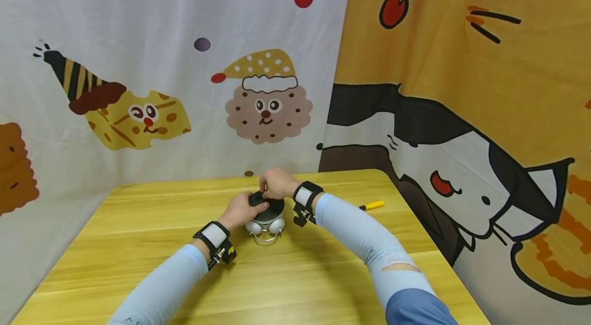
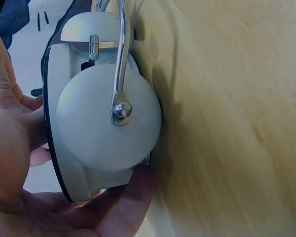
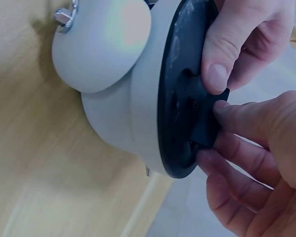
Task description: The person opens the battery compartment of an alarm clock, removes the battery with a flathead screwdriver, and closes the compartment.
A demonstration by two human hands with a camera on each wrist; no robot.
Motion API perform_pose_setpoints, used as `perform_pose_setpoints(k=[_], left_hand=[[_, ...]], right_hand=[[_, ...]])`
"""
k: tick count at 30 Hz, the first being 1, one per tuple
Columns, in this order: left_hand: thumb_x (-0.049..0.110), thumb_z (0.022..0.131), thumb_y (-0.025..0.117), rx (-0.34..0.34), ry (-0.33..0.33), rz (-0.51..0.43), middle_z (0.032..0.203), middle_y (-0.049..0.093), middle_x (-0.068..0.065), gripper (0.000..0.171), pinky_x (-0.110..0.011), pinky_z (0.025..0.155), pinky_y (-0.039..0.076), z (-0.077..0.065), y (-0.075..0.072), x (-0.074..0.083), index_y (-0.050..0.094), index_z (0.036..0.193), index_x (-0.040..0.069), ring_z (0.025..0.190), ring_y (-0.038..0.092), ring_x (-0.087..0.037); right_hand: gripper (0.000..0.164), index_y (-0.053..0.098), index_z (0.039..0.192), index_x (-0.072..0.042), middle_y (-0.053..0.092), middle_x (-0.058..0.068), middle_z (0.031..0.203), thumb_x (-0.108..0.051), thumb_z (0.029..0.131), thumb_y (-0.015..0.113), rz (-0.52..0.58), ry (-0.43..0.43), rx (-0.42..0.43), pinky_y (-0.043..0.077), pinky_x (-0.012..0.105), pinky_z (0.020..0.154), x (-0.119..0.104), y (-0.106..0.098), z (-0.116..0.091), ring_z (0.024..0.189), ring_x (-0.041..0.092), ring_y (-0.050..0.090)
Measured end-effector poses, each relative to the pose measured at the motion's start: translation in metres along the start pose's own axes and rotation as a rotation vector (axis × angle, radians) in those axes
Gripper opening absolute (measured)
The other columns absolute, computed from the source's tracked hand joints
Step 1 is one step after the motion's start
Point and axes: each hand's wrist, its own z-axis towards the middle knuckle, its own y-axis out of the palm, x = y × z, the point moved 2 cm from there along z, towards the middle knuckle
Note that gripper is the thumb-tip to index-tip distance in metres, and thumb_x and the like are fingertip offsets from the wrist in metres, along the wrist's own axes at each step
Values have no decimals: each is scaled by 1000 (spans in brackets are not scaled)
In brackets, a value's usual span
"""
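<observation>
A white twin-bell alarm clock (image 1: 265, 217) lies face down on the wooden table, its black back turned up and its bells and metal handle toward me. My left hand (image 1: 240, 209) grips the clock's left side; in the left wrist view its fingers (image 2: 133, 200) curl round the white body (image 2: 64, 98) beside a bell (image 2: 108, 123). The left thumb (image 3: 218, 74) presses at the back. With thumb and fingers my right hand (image 1: 278, 183) pinches a black battery cover (image 3: 207, 121), which stands tilted out from the black back (image 3: 175, 98).
A small yellow-handled tool with a black end (image 1: 372, 205) lies on the table (image 1: 295, 284) to the right. Behind the table's far edge hangs a printed cloth (image 1: 258, 17), and another (image 1: 461, 58) hangs along the right side.
</observation>
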Motion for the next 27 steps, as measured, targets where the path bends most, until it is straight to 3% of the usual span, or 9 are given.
perform_pose_setpoints(k=[15, 21, 27], left_hand=[[80, 91, 78, -3, -12, 1, 111, 80, -8, 77, -28, 72, 54, -3, 0, 3, 74, 122, 10, 92, 72, -19], [75, 93, 80, 18, -5, -1, 110, 80, -8, 70, -30, 73, 54, -14, -5, 13, 75, 119, 9, 93, 72, -21], [70, 96, 80, 15, -3, -11, 116, 81, -14, 70, -37, 76, 57, -23, -11, 25, 75, 126, 7, 97, 74, -27]], right_hand=[[13, 83, 91, -22, 81, -6, 92, -29, 101, 87, 48, -21, 70, 57, 23, 71, 5, 4, -3, 84, 12, 70], [12, 84, 91, -22, 82, -5, 92, -28, 101, 87, 65, -13, 99, 55, 24, 71, 7, 0, -9, 82, 12, 69], [12, 84, 91, -20, 81, -4, 91, -27, 101, 85, 105, -9, 126, 54, 25, 72, 12, -5, -15, 82, 13, 67]])
